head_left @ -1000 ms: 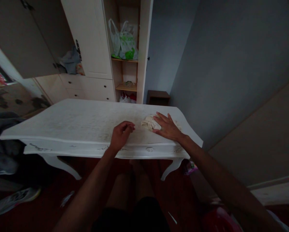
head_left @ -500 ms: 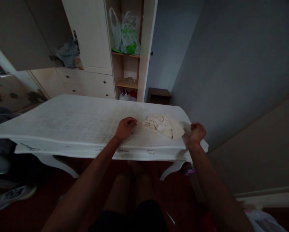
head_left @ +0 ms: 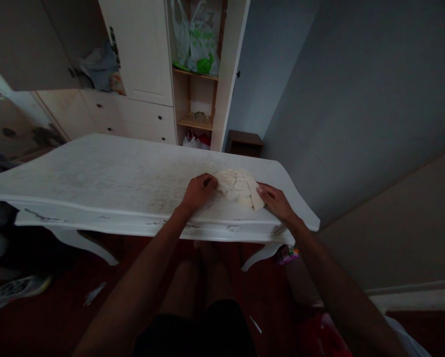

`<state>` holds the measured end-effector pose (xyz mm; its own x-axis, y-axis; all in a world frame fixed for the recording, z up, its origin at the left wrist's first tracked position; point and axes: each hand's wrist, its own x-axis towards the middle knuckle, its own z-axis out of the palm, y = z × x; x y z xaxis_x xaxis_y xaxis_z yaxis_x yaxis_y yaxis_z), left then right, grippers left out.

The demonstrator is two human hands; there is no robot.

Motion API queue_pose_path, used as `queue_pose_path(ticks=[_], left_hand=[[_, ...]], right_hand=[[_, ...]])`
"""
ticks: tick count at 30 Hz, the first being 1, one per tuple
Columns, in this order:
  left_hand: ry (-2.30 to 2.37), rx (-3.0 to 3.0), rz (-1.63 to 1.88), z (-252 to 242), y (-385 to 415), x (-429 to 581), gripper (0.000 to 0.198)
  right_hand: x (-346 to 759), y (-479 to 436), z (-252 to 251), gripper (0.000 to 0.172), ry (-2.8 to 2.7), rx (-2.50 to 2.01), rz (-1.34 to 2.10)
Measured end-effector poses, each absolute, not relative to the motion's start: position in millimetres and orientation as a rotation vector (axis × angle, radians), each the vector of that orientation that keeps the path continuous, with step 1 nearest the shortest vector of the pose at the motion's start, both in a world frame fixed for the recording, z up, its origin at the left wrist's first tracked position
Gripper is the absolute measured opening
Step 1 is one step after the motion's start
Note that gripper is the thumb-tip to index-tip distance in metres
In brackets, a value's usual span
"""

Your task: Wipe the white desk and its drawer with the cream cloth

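Observation:
A cream cloth bundle (head_left: 240, 188), crumpled and marked with thin dark lines like seams or edging, lies on the white table (head_left: 133, 168) near its right end. At the bundle's left end, my left hand (head_left: 202, 189) is closed with fingertips pinched on the edge. My right hand (head_left: 276, 198) grips the opposite end, its thumb on top and the other fingers along the outer side. What kind of cloth article it is cannot be made out in the dim light.
Behind the table stands a white wardrobe (head_left: 140, 54) with open doors and plastic bags (head_left: 202, 47) on a shelf. A small brown cabinet (head_left: 244, 143) is by the grey wall (head_left: 356, 99). A shoe (head_left: 16, 292) and a red bag (head_left: 322, 334) lie on the floor.
My right hand has moved left from beside the cloth and taken hold of its right end. My left hand has reached its left end. The bundle is more compact and further left.

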<state>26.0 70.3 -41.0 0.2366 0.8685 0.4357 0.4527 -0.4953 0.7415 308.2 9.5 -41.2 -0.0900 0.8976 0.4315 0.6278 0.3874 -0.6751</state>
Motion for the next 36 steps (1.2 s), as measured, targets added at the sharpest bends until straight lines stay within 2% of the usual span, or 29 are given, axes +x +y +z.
queue_pose_path(ticks=[5,11,14,18,25,30,36], left_hand=[[1.238,2.289,1.373,-36,59,28,0.049],[1.138,2.614,1.083,-35,49,32,0.089],[1.236,2.612,1.026,-34,48,32,0.098],[1.374,2.577,0.993,-32,46,32,0.091],[1.519,2.457,1.021,-32,45,34,0.065],[1.514,2.468,1.022,-35,46,33,0.062],[1.434,2.468,1.054,-39,51,33,0.062]], right_hand=[[302,6,-41,0.062,-2.238,-1.283,0.272],[278,11,-43,0.064,-2.383,-1.272,0.198],[259,18,-40,0.061,-2.402,-1.177,0.202],[242,27,-35,0.059,-2.384,-1.105,0.204],[237,18,-36,0.052,-2.138,-1.189,0.206],[231,-27,-44,0.035,-1.826,-1.165,0.17],[245,-103,-66,0.028,-1.478,-1.312,0.268]])
